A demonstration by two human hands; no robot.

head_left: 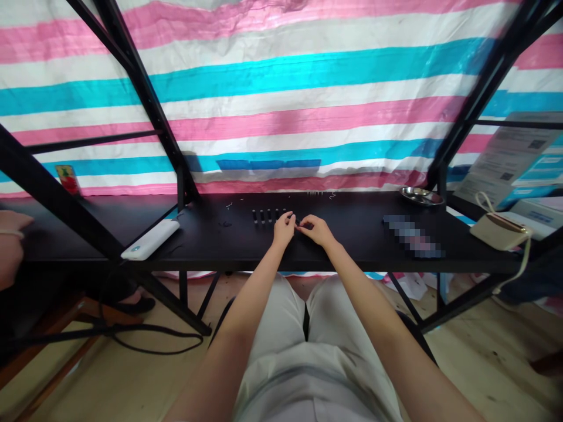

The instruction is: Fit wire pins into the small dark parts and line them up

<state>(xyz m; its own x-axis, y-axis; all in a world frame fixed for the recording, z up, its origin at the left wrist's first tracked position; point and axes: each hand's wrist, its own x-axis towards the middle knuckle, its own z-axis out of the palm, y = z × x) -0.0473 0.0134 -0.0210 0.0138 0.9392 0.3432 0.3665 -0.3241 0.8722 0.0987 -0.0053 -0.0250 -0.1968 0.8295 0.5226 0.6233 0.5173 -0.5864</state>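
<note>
My left hand [285,228] and my right hand [317,230] meet over the black table, fingers pinched together. Between their fingertips is a small dark piece [298,223], mostly covered and too small to name. Just left of my left hand stands a row of several short black cylinders [263,216] with pale ends. Part of that row is hidden behind my left fingers.
On the black tabletop [211,246] lie a white power strip-like bar [152,240], thin pale scraps [333,195], a row of tiny pale pieces [314,193], a metal dish [421,196] and a blurred-out item [413,236]. A beige pouch [500,230] sits right. Black frame posts flank the table.
</note>
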